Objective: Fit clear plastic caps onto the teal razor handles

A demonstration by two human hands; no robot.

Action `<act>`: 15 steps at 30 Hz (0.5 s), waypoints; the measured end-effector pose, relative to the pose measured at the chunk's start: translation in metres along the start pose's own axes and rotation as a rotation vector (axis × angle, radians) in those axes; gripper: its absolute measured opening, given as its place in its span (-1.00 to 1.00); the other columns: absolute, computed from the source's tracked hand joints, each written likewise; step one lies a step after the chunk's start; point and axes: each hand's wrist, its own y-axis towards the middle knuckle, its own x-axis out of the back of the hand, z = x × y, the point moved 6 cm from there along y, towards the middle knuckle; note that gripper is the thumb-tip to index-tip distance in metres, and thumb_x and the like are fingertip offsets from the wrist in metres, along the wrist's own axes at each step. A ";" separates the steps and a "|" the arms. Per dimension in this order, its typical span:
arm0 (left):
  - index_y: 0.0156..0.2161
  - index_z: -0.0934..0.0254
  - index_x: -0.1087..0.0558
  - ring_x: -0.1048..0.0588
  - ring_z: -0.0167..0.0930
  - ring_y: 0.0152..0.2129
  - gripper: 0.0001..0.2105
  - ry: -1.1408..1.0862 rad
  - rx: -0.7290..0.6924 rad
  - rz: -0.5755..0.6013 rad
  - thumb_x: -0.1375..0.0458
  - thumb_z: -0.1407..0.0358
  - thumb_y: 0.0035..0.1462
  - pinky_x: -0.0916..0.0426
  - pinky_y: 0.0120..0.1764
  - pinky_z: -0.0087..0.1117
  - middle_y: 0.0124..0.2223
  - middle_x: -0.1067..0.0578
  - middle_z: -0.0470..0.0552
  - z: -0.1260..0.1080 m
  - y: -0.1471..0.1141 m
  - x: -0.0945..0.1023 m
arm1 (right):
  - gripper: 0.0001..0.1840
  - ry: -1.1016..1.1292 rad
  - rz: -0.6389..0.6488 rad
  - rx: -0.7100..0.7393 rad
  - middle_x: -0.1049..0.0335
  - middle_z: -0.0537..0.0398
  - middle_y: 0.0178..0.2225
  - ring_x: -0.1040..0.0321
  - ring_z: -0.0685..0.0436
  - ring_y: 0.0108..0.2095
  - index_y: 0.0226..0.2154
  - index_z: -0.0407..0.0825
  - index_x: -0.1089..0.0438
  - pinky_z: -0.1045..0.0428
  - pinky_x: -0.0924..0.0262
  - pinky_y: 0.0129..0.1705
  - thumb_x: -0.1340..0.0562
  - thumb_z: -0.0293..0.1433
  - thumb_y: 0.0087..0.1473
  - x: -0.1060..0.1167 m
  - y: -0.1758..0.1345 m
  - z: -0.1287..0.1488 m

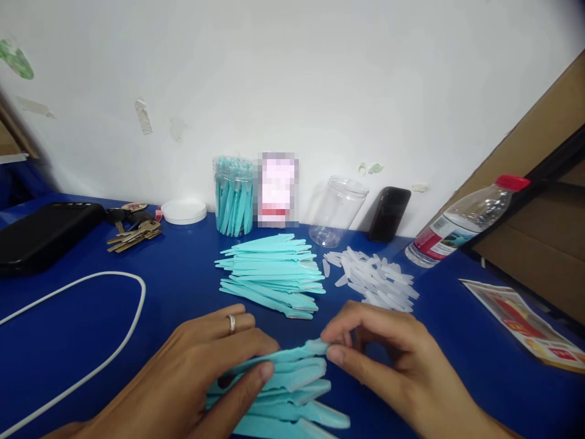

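My left hand (205,360), with a ring on one finger, grips the handle of a teal eyebrow razor (292,352) between thumb and fingers. At the razor's blade end, my right hand (393,353) pinches the tip between thumb and index finger. A translucent cover seems to sit on that tip, though the fingertips hide part of it. Several more teal razors (315,412) lie side by side under and in front of my left hand. Beyond my hands is a pile of teal razors (269,268), and to its right a heap of translucent white blade covers (379,277).
Along the wall stand a jar of teal razors (234,204), a pixelated pink panel (276,189), a transparent jar (338,210), a black phone (388,213) and a water bottle (450,235). Leftward lie a white lid (183,211), keys (137,233), a black case (46,235) and a white cable (142,299).
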 end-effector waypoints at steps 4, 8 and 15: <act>-0.10 0.02 -0.53 -0.62 -0.39 -0.18 -0.85 -0.033 -0.014 0.088 -0.11 0.26 0.38 -0.49 -0.16 -0.52 -0.20 -0.63 -0.18 0.008 0.006 -0.003 | -0.92 -0.092 -0.018 0.053 -0.50 0.19 -0.47 -0.38 -0.01 -0.47 -0.35 0.02 -0.57 0.11 -0.25 -0.44 -0.35 -0.43 0.19 -0.004 0.005 -0.004; -0.21 0.08 -0.52 -0.59 -0.36 -0.24 -0.82 -0.045 0.002 0.152 -0.08 0.34 0.35 -0.47 -0.25 -0.46 -0.24 -0.58 -0.12 0.013 0.011 -0.007 | -0.89 -0.178 0.029 0.116 -0.50 0.14 -0.43 -0.41 -0.05 -0.40 -0.35 -0.01 -0.54 0.07 -0.25 -0.39 -0.31 -0.46 0.24 -0.009 0.005 -0.010; -0.12 0.04 -0.56 -0.60 -0.36 -0.23 -0.81 -0.063 0.034 0.169 -0.07 0.25 0.39 -0.47 -0.28 -0.47 -0.15 -0.64 -0.12 0.014 0.011 -0.012 | -0.84 -0.178 0.061 0.188 -0.51 0.09 -0.34 -0.43 -0.06 -0.33 -0.27 -0.02 -0.57 0.05 -0.27 -0.32 -0.25 -0.47 0.29 -0.007 0.005 -0.009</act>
